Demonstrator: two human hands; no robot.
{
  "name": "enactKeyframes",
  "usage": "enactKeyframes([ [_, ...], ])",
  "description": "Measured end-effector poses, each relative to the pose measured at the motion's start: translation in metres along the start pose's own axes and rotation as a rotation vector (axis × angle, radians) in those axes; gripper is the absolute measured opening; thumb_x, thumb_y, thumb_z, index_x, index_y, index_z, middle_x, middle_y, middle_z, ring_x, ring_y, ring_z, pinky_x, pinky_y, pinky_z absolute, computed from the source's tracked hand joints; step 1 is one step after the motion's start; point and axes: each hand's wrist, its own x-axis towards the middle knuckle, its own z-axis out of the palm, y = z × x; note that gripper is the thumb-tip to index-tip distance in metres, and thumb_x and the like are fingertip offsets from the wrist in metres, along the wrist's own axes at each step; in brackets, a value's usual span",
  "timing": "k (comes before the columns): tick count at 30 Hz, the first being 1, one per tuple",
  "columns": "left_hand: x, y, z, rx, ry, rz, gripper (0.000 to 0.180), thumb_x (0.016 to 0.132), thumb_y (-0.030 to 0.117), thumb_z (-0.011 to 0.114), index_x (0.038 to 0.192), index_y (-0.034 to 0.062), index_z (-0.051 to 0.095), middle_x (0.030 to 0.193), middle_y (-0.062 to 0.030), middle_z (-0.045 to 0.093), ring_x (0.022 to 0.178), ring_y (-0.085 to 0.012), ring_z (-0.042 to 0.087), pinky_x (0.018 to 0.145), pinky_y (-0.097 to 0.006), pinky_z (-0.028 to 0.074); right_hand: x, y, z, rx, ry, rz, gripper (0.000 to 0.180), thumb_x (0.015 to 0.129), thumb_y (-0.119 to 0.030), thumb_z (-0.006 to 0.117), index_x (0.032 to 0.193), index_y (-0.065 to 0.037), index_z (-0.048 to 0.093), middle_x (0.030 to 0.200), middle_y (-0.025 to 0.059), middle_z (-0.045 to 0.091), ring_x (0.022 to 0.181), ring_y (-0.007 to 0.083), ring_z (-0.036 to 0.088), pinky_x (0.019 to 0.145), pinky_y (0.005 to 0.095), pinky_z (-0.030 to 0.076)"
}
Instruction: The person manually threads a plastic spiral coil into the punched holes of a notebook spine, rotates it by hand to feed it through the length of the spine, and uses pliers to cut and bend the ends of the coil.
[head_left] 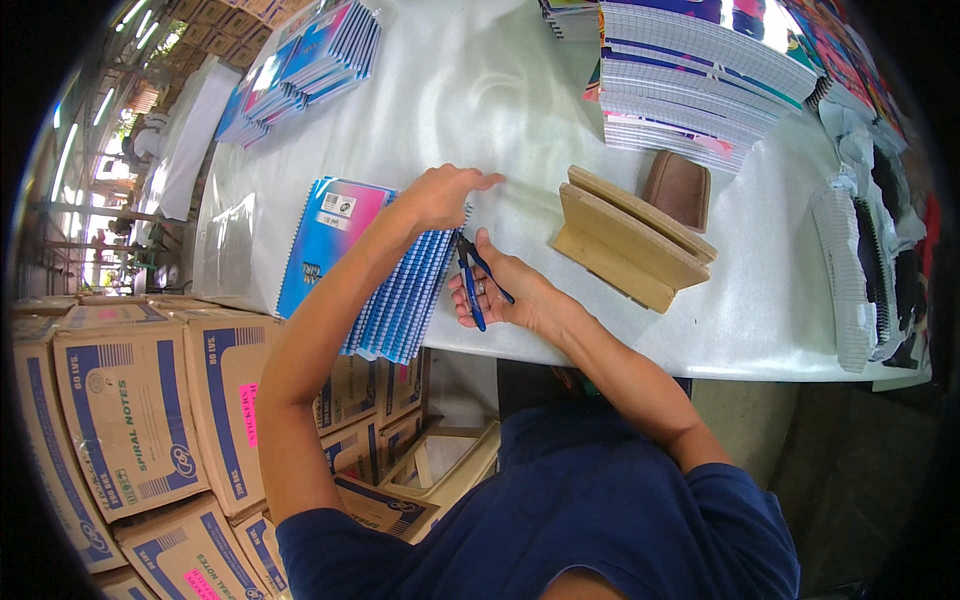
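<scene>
Several spiral notebooks [400,295] lie overlapped at the table's near left, their coils side by side in a slanting row. The leftmost shows a blue and pink cover [330,225]. My left hand [442,198] lies over the far end of the coils. Its index finger stretches out to the right, while the other fingers are mostly hidden beneath. In my right hand [508,290], palm up, is a pair of blue-and-black-handled pliers [474,282]. Their handles are spread, and their jaws point at the coil ends just below my left hand.
Wooden blocks [630,245] and a brown case [680,190] stand to the right. Beyond them rises a tall notebook stack [700,90]. More notebooks [320,55] lie far left; torn wrapping with coils [860,250] is at the right edge. Cardboard boxes [130,410] fill the lower left.
</scene>
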Motion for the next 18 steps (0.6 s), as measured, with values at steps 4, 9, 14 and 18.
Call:
enactKeyframes([
  [4,-0.001,0.004,-0.001,-0.007,0.008,-0.003,0.087,0.061,-0.015,0.056,0.14,0.019,0.049,0.135,-0.0207,0.053,0.111,-0.0386,0.061,0.092,-0.041,0.051,0.01,-0.004,-0.007,0.048,-0.041,0.059,0.081,0.092,-0.072,0.03,0.095,0.004,0.057,0.078,0.0151,0.06,0.07,0.0276,0.061,0.073,0.0464,0.056],
  [9,-0.001,0.002,0.002,0.018,0.008,0.003,0.086,0.062,-0.014,0.058,0.141,0.0191,0.048,0.135,-0.0193,0.054,0.105,-0.0377,0.063,0.089,-0.042,0.053,0.017,-0.007,-0.008,0.219,-0.159,0.109,0.074,0.094,-0.07,0.032,0.086,0.001,0.052,0.067,0.0061,0.047,0.054,0.0173,0.042,0.052,0.0333,0.043],
  [14,-0.004,0.014,0.004,0.068,0.084,-0.017,0.077,0.065,-0.012,0.059,0.136,0.015,0.053,0.113,-0.0159,0.065,0.098,-0.0355,0.064,0.083,-0.042,0.053,0.02,-0.005,-0.022,0.172,-0.19,0.111,0.073,0.094,-0.07,0.031,0.083,-0.001,0.05,0.066,0.0047,0.043,0.054,0.0169,0.04,0.051,0.0332,0.041],
  [18,-0.002,0.005,0.01,0.041,0.134,0.002,0.077,0.065,-0.011,0.06,0.137,0.0139,0.053,0.107,-0.0177,0.067,0.095,-0.0364,0.065,0.081,-0.042,0.053,0.003,-0.008,-0.005,0.056,0.006,0.059,0.078,0.094,-0.071,0.029,0.089,0.003,0.054,0.073,0.0113,0.053,0.064,0.0238,0.056,0.061,0.0421,0.055],
])
